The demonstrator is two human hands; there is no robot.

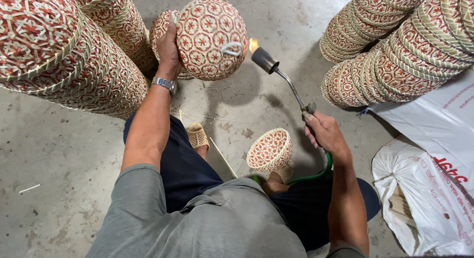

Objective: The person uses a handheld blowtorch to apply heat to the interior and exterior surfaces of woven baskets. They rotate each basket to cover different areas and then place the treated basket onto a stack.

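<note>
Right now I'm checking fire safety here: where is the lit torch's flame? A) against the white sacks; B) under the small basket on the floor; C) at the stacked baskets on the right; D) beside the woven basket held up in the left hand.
D: the flame burns at the torch tip held by the right hand, right beside the woven basket raised in the left hand.

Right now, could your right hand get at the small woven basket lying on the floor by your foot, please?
Probably not freely: the right hand is closed around the gas torch, which is lit. The small basket lies just left of it on the concrete floor, with nothing between, so only the torch occupies the hand.
</note>
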